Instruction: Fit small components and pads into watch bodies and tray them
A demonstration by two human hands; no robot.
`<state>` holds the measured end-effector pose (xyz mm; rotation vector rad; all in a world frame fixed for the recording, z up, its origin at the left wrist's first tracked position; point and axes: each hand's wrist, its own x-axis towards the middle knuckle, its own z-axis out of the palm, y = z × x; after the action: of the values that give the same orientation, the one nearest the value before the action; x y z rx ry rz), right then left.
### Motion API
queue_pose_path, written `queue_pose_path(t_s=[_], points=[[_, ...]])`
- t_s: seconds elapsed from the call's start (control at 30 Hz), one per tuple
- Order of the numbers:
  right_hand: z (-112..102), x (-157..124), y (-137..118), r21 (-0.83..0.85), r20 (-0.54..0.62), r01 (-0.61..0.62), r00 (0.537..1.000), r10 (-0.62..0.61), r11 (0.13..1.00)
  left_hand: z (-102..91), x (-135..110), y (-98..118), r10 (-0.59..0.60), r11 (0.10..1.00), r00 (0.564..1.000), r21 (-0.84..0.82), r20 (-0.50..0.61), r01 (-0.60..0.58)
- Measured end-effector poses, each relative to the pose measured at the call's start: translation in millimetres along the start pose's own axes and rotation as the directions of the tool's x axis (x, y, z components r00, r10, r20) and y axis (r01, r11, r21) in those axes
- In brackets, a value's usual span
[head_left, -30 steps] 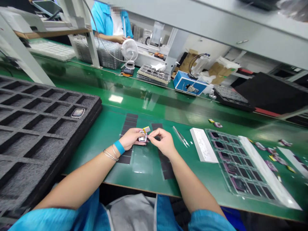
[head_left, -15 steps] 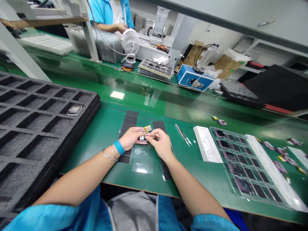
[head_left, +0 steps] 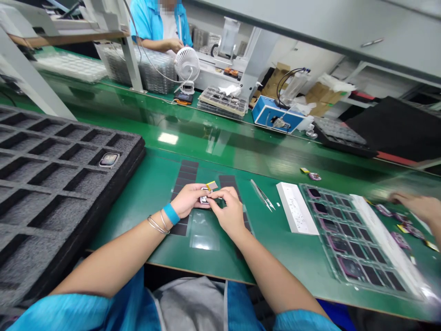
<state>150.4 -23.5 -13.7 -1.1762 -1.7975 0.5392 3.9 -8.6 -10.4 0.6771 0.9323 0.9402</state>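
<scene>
Our left hand (head_left: 188,198) and right hand (head_left: 229,209) meet in the lower middle of the frame, just above the green bench (head_left: 155,184). The left hand grasps a small metal part (head_left: 204,197) between thumb and fingertips. The right hand is pinched shut on the right edge of the same part, just under a yellow tab (head_left: 212,185) that sticks up from it (we cannot tell if the fingers grip the tab's base or the metal itself). For such fine work we judge it best to let the left hand only steady the part, rest both wrists low, and let the right fingertips work gently, so the tab does not tear or bend.

For room: the near edge of the bench runs across the bottom of the frame, close under our forearms. A big black foam tray (head_left: 51,202) fills the left side, and its corner comes near our left arm. A clear tray (head_left: 344,239) of dark pieces lies at the lower right, and another person's hand (head_left: 413,207) reaches in at the right edge. Black strips (head_left: 186,172) and a clear film (head_left: 204,234) lie directly under our hands. Tweezers (head_left: 262,195) lie just right of the right hand. The open green surface is mostly beyond our hands, toward the upper middle.
</scene>
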Motion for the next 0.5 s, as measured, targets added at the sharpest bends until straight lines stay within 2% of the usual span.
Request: queue_pose_path(t_s=[0.07, 0.1, 0.2, 0.27, 0.37, 0.5], points=[[-1.4, 2.0, 3.8, -0.028, -0.063, -0.011, 0.998, 0.01, 1.0, -0.1, -0.1, 0.4, 0.015, 1.0, 1.0, 0.013, 0.009, -0.015], [-2.1, 3.5, 7.0, 0.01, -0.062, -0.051, 0.997, 0.051, 0.999, -0.1, -0.1, 0.7, 0.019, 1.0, 1.0, 0.024, 0.015, -0.019], [-3.0, 8.5, 17.7, 0.25, 0.081, -0.213, 0.977, 0.199, 0.945, 0.2, 0.1, 0.8, 0.019, 0.998, 0.999, 0.058, 0.034, -0.021], [-2.6, 10.8, 22.2, 0.365, 0.154, -0.285, 0.957, 0.245, 0.886, 0.3, 0.2, 0.5, 0.007, 0.997, 0.999, 0.077, 0.043, -0.01], [-1.4, 11.6, 23.7, 0.395, 0.116, -0.293, 0.956, 0.269, 0.871, -0.1, -0.2, 0.9, -0.011, 0.999, 0.996, 0.054, 0.089, 0.006], [-1.7, 9.7, 21.3, 0.322, 0.036, -0.243, 0.969, 0.245, 0.915, 0.8, -0.7, 1.7, -0.02, 0.999, 0.986, 0.034, 0.166, 0.014]])
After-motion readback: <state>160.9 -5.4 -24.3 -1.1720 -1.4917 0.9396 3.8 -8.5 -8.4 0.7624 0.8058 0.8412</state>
